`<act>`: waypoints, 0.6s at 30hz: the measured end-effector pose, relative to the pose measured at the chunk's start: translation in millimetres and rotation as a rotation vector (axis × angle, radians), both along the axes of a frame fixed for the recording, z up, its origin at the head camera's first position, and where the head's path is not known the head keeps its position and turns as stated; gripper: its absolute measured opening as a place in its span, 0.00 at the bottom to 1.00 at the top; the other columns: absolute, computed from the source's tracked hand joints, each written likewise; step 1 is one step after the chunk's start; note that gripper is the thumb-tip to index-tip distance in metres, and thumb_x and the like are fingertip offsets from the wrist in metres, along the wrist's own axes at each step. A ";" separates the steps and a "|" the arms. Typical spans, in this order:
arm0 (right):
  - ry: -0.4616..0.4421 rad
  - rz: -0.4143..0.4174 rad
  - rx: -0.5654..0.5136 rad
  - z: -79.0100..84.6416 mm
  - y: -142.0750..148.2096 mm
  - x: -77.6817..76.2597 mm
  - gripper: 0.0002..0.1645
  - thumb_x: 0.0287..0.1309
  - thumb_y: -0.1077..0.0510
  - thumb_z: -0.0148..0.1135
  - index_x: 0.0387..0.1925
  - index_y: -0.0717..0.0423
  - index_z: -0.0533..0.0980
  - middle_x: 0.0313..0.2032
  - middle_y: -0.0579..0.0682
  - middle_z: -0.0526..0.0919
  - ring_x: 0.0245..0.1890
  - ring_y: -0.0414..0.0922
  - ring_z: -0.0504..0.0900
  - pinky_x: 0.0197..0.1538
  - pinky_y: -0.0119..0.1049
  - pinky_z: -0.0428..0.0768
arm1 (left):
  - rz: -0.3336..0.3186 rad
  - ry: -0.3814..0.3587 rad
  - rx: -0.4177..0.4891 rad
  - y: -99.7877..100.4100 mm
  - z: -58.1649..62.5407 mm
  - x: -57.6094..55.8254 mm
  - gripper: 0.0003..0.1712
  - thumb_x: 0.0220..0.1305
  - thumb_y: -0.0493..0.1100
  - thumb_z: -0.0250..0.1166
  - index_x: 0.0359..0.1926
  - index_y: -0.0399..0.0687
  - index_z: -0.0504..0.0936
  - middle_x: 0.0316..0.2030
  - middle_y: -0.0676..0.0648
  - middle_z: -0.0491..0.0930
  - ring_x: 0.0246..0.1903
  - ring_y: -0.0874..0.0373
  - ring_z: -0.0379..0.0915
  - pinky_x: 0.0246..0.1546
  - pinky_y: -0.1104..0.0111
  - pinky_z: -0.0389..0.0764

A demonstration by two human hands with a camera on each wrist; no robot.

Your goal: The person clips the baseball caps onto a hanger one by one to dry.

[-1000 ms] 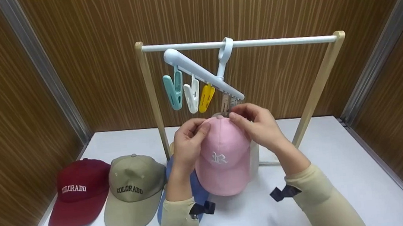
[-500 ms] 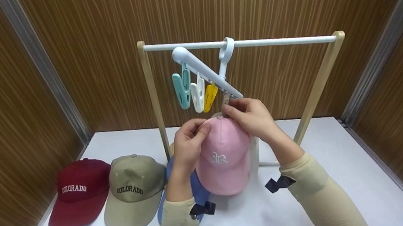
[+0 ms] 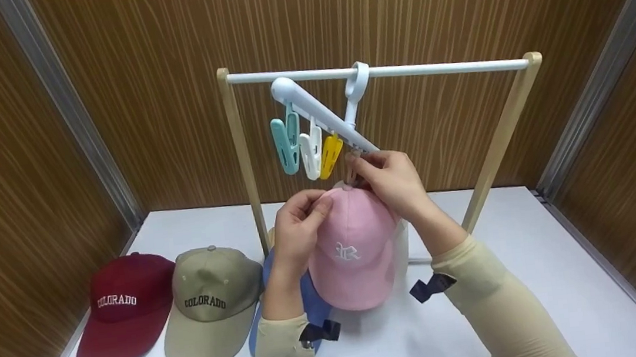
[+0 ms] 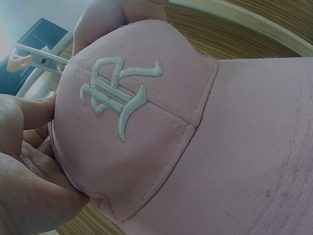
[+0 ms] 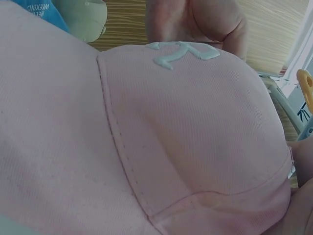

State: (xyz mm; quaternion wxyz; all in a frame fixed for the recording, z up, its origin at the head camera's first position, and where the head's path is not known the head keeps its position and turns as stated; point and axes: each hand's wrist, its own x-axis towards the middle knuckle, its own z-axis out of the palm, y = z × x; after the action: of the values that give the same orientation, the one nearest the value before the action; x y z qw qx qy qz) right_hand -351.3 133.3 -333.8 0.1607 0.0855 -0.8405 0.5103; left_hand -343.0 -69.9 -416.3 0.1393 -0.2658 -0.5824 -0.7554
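Observation:
My left hand [image 3: 298, 228] grips the left side of a pink baseball cap [image 3: 353, 228], thumb on the front of its crown. The cap hangs brim down, its white embroidered letter facing me; the left wrist view shows the same letter [image 4: 117, 90] close up. At the top of the crown, my right hand [image 3: 398, 185] pinches a pale beige clothespin [image 3: 351, 170] between thumb and fingers. That clothespin hangs from the lower end of a light blue clip hanger [image 3: 316, 107]. The clothespin's tips are hidden behind the cap's top. A whitish cap [image 3: 402, 246] shows behind the pink one.
The hanger hooks over the white rail [image 3: 448, 67] of a wooden-legged rack. Teal [image 3: 287, 146], white [image 3: 312, 154] and yellow clothespins [image 3: 331, 156] hang at its left. On the white table [image 3: 543, 297] lie a red cap [image 3: 124, 305], a khaki cap [image 3: 210, 302] and a blue cap [image 3: 316, 303].
My right hand has left the cap's right side and moved up and left onto the beige clothespin. The hanger's left end has swung slightly right. My left hand and the cap stay put.

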 end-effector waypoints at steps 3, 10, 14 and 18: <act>-0.011 0.005 -0.031 -1.1 0.7 0.2 0.27 0.76 0.36 0.68 0.44 0.56 0.91 0.33 0.53 0.91 0.33 0.48 0.88 0.37 0.36 0.85 | 0.001 -0.005 -0.003 1.2 -1.2 -0.3 0.09 0.78 0.36 0.70 0.51 0.33 0.89 0.42 0.42 0.89 0.42 0.52 0.81 0.47 0.66 0.85; -0.063 0.020 -0.121 -3.2 2.2 -3.1 0.25 0.75 0.39 0.70 0.43 0.58 0.90 0.33 0.54 0.90 0.33 0.46 0.88 0.37 0.35 0.86 | -0.004 -0.010 0.000 1.2 -2.5 -0.2 0.09 0.79 0.35 0.70 0.51 0.32 0.89 0.43 0.42 0.89 0.43 0.52 0.82 0.49 0.66 0.86; -0.092 0.043 -0.194 -1.6 2.3 -5.7 0.24 0.74 0.41 0.71 0.44 0.61 0.89 0.32 0.54 0.89 0.32 0.46 0.88 0.36 0.35 0.87 | -0.004 -0.007 -0.003 0.2 -1.9 -0.9 0.09 0.79 0.36 0.70 0.51 0.34 0.90 0.43 0.42 0.89 0.44 0.51 0.82 0.50 0.65 0.86; -0.132 0.093 -0.247 -0.5 3.3 -5.5 0.24 0.76 0.43 0.71 0.46 0.63 0.87 0.32 0.54 0.89 0.31 0.45 0.88 0.37 0.34 0.89 | -0.010 -0.010 -0.004 -0.3 -1.6 -0.7 0.09 0.79 0.36 0.70 0.52 0.34 0.90 0.44 0.42 0.89 0.44 0.51 0.82 0.50 0.65 0.86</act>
State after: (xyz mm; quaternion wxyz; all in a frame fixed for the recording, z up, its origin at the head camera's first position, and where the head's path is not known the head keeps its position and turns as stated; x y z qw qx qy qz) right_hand -356.9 136.6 -334.3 0.0907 0.0704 -0.7753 0.6211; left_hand -343.7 -70.2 -417.9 0.1320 -0.2652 -0.5835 -0.7562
